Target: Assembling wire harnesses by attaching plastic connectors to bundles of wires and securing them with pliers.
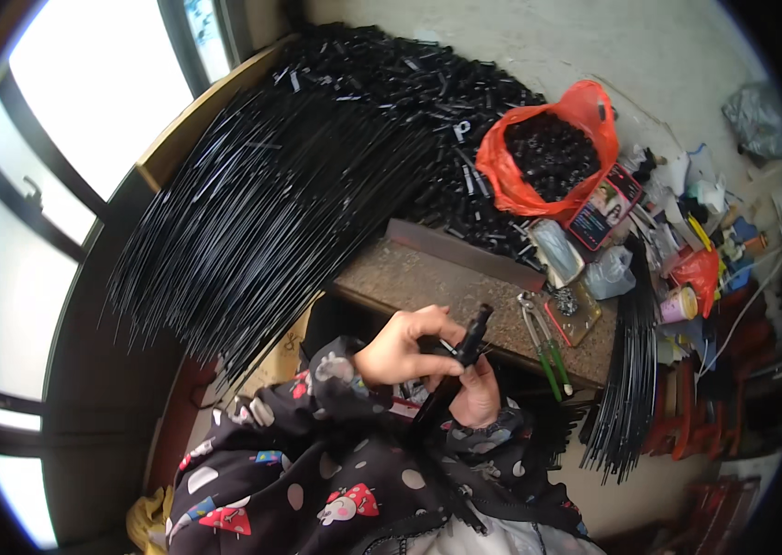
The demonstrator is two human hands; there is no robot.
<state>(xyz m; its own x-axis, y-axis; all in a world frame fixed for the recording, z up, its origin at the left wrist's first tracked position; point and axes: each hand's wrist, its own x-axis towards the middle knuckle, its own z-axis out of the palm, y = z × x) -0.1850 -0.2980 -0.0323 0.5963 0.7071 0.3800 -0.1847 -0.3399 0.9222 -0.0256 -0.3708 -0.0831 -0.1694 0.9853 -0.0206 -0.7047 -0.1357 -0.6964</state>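
Where the window meets the bench: bright panes with dark frames fill the left side, beside a wooden ledge (189, 120).
Long rods: a broad sheaf of thin black rods (252, 213) fans down from the upper middle toward the lower left, overhanging the bench edge and lying in front of the ledge.
Short pieces: a heap of cut black pieces (428, 83) lies behind the rods, reaching to the bag.
Left hand: the left hand (402, 350) is curled closed around the lower part of a small black part (472, 337), fingers wrapped over it.
Black part: held upright between both hands, just in front of the bench's near edge, its top poking above the fingers.
Right hand: the right hand (477, 393) is cupped closed beneath and behind the part, touching the left; patterned sleeves (317, 462) cover both forearms.
Bench top: a speckled stone slab (428, 277) with a grey strip along its back.
Pliers: green-handled pliers (546, 344) lie just right of the hands.
Bag: an orange plastic bag (553, 153) full of black pieces stands open.
Second bundle: more black rods (627, 370) hang over the right edge, amid assorted clutter.
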